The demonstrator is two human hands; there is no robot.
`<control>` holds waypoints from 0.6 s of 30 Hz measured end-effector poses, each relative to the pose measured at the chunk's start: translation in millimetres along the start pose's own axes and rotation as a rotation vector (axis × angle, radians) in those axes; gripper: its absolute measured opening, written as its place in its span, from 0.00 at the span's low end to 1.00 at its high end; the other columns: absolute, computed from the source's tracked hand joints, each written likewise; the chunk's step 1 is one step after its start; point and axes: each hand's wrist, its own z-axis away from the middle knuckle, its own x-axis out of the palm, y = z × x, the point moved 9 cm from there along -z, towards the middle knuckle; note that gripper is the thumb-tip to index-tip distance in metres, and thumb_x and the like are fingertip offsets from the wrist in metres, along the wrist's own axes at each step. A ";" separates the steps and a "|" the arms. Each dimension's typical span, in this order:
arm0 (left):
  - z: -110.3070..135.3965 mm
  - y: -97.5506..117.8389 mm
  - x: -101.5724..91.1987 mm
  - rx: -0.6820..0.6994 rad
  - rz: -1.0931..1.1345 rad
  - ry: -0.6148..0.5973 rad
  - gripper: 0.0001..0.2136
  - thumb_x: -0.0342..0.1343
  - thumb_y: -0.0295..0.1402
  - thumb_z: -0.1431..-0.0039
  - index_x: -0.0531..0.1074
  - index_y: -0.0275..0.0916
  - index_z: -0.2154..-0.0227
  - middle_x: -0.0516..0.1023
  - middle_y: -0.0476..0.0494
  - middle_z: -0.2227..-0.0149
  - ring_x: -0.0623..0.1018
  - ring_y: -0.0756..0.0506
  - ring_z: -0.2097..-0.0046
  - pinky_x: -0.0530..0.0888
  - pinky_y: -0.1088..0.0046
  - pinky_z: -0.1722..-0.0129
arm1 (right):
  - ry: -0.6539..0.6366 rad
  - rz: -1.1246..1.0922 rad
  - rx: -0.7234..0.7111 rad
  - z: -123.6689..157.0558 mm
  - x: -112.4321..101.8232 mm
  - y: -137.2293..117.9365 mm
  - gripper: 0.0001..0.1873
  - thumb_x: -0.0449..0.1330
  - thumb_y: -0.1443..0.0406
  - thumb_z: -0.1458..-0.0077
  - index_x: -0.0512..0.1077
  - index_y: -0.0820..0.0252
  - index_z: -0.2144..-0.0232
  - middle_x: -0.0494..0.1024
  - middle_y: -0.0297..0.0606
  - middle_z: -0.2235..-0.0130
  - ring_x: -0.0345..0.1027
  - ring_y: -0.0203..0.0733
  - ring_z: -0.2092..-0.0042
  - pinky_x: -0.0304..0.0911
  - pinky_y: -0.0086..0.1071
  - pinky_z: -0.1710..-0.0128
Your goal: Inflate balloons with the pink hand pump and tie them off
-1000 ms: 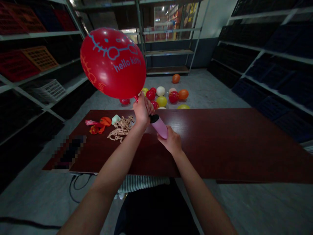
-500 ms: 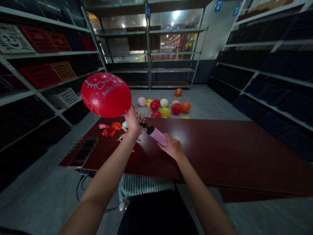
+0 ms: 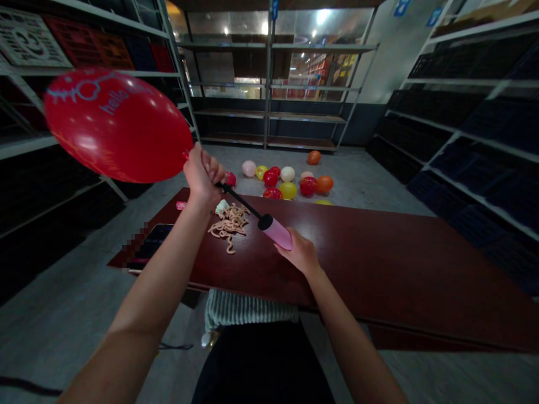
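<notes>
where the dark-clothed lap (image 3: pixel 261 365) meets the near edge of a red-brown table (image 3: pixel 379 252), a ribbed pale-green cloth (image 3: pixel 248 308) is visible. right hand (image 3: pixel 300 251): fingers closed around the pink barrel of a hand pump (image 3: pixel 278 233), held above the table and tilted, its black-collared end pointing up and to the left. a length of black rod (image 3: pixel 242 201) is exposed between collar and left hand. left hand (image 3: pixel 202 175): curled into a fist at the rod's far end, with the neck of an inflated red balloon (image 3: pixel 122 134) at its thumb side; the exact grip inside the fist is hidden. the balloon extends leftward in the air, blue "hello" lettering partly legible. below, a dark flat device (image 3: pixel 154 240) lies partly pixelated; a heap of beige curled strands (image 3: pixel 231 221) sits on the table, a pale-green piece (image 3: pixel 222 207) beside it. beyond, assorted balloons (image 3: pixel 288 190) lie on the floor, before a metal rack (image 3: pixel 268 84)
</notes>
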 end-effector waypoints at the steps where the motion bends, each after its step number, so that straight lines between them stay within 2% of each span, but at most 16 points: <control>1: 2.0 -1.2 9.5 0.013 -0.013 -0.023 0.24 0.46 0.39 0.27 0.48 0.41 0.81 0.44 0.56 0.87 0.47 0.53 0.86 0.49 0.72 0.84 | 0.012 0.001 0.015 0.1 -1.4 2.8 0.24 0.65 0.54 0.44 0.71 0.61 0.50 0.83 0.45 0.58 0.80 0.49 0.61 0.72 0.37 0.63; 6: 5.0 -21.3 50.6 0.087 -0.047 -0.098 0.24 0.46 0.42 0.26 0.50 0.42 0.80 0.45 0.56 0.87 0.48 0.54 0.85 0.49 0.72 0.83 | 0.100 0.005 0.127 2.5 -10.4 22.7 0.24 0.64 0.54 0.45 0.72 0.61 0.51 0.83 0.44 0.62 0.80 0.50 0.65 0.71 0.38 0.66; 10: 5.7 -65.6 70.8 0.039 -0.057 -0.110 0.27 0.46 0.47 0.27 0.49 0.42 0.81 0.44 0.56 0.87 0.47 0.55 0.86 0.47 0.72 0.84 | 0.146 -0.020 0.213 4.0 -13.0 33.7 0.24 0.63 0.53 0.46 0.71 0.59 0.51 0.83 0.44 0.61 0.79 0.51 0.65 0.71 0.39 0.66; 12: 11.6 -98.0 74.4 -0.022 -0.067 -0.114 0.27 0.50 0.50 0.29 0.49 0.41 0.80 0.44 0.57 0.86 0.48 0.55 0.87 0.47 0.73 0.85 | 0.152 -0.021 0.256 4.4 -13.1 37.3 0.23 0.63 0.53 0.46 0.71 0.59 0.52 0.83 0.44 0.61 0.79 0.51 0.64 0.70 0.39 0.66; 15: 25.2 -145.0 69.0 -0.112 -0.093 -0.108 0.27 0.51 0.51 0.31 0.51 0.41 0.80 0.46 0.56 0.86 0.50 0.54 0.87 0.49 0.74 0.85 | 0.134 0.010 0.324 4.8 -12.3 41.8 0.22 0.63 0.53 0.47 0.71 0.58 0.53 0.83 0.43 0.63 0.78 0.51 0.66 0.68 0.38 0.67; 18: 35.1 -172.4 54.8 -0.181 -0.103 -0.057 0.25 0.52 0.49 0.31 0.52 0.41 0.79 0.45 0.57 0.86 0.51 0.54 0.88 0.51 0.75 0.85 | 0.111 0.054 0.371 4.8 -11.6 45.2 0.22 0.63 0.52 0.48 0.72 0.57 0.54 0.82 0.42 0.65 0.78 0.51 0.67 0.66 0.37 0.69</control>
